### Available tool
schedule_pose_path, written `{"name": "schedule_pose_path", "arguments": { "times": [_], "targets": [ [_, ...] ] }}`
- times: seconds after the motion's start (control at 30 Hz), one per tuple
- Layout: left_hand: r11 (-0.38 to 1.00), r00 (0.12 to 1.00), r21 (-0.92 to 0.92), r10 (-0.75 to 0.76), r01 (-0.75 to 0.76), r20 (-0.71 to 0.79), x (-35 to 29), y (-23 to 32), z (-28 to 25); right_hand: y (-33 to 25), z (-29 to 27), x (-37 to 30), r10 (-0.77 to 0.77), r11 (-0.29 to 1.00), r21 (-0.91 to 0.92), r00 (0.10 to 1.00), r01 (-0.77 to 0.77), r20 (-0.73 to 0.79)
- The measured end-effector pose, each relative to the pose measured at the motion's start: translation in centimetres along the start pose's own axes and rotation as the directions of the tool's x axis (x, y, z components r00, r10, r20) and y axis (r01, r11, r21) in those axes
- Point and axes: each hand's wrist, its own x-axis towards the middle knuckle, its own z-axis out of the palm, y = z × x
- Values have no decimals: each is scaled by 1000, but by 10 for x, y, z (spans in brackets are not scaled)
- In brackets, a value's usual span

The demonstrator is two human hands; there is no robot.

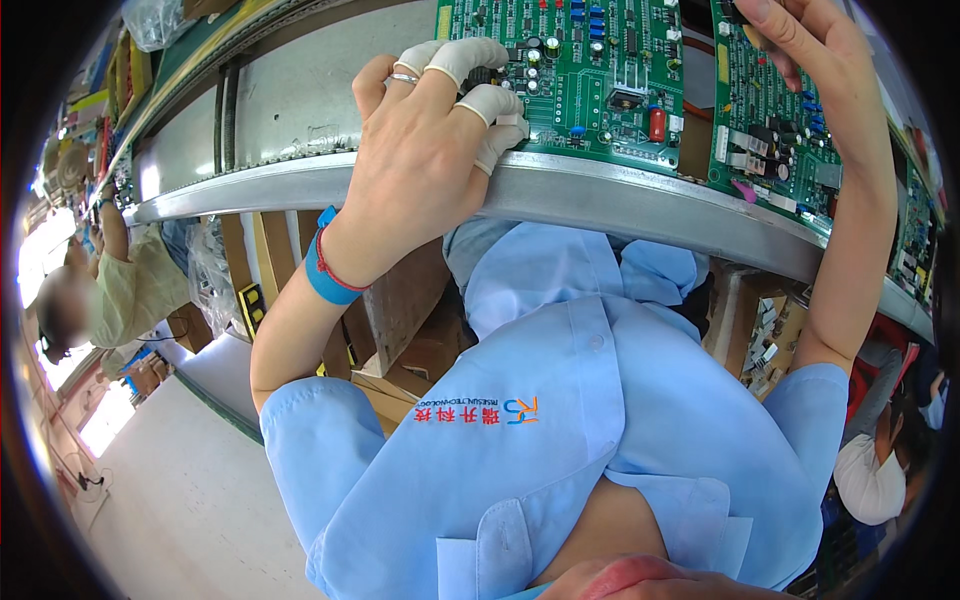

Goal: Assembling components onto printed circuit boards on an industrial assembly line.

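Note:
My left hand (425, 165), with white finger cots on several fingers, is closed at the left edge of a green circuit board (590, 100). Its fingertips touch the board beside a dark round part and small capacitors. The board rests by the metal rail, its far end cut off by the picture's top. My right hand (810, 45) is raised over a second green circuit board (770, 110) on the right. Its thumb and fingers are bent together near a small dark and tan thing at the top edge, too little visible to name.
A metal rail (620, 195) runs along the bench's near side. More boards (915, 240) lie at the far right. Cardboard boxes (410, 345) stand below the rail. A white tabletop (200, 490) is at the lower left. Other people (130, 295) sit at both sides.

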Motion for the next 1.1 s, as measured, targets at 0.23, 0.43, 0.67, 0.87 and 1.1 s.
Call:
{"name": "schedule_pose_path", "arguments": {
  "times": [0.23, 0.43, 0.67, 0.87, 1.1],
  "targets": [
    [999, 999, -16, -42, 42, 26, 0, 2, 3, -1, 2, 1, 32, 999, 6, 998, -33, 47],
    [998, 998, 46, 46, -48, 35, -2, 5, -2, -15, -6, 11, 128, 989, 35, 947, -145, 295],
    [705, 515, -410, -74, -579, -854, 58, -52, 10, 4, 6, -7, -93, 957, 290, 914, -29, 396],
    [935, 864, -320, -285, 154, -416, 52, -69, -50, -28, 58, -4, -210, 977, 110, 913, 183, 350],
    [970, 862, -203, -213, 131, -460, 42, -89, -10, -28, 99, -7, -476, 749, -322, 808, 580, 348]
  ]
}}
